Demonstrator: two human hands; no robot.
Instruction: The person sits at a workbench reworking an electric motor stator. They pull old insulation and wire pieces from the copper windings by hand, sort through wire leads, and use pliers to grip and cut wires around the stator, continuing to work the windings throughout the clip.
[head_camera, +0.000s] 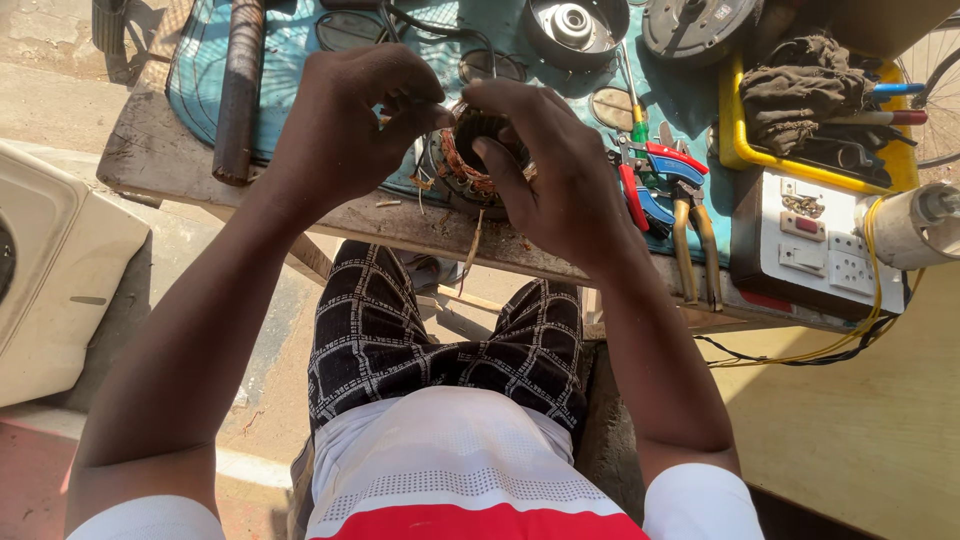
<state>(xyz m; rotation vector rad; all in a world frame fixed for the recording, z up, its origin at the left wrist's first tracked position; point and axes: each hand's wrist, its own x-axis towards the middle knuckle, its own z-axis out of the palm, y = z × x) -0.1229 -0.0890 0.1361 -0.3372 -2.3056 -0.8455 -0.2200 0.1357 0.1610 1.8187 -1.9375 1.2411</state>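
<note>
The bench (150, 160) in front of me is a worn wooden top with a blue fan guard (290, 40) laid flat over most of it, and I sit at its near edge with my knees under it. To my right stands a white switch-and-socket board (815, 245) with yellow wire looping off it, and behind that a yellow tray (735, 140) holding a dark rag (800, 85). A brown tube-like handle (238, 90) lies along the left side of the guard, and 2 round motor housings (572, 25) sit at the far edge. Just right of my hands lie red-and-blue-handled pliers (655, 185) and another pair with yellow handles (695, 245) (both point away from me). Between my hands, on the near edge of the bench, is the motor stator (470, 160), a ring of copper windings with its hole facing up and slightly toward me. My right hand (555, 185) wraps its right side, fingers curled over the rim and thumb into the centre, gripping it. My left hand (345, 125) comes in from the left with fingers (425, 112) pinched shut at the top of the windings; whether they hold a wire strand I cannot tell. Both hands touch the stator, the left one's fingertips being nearer the upper rim.
</note>
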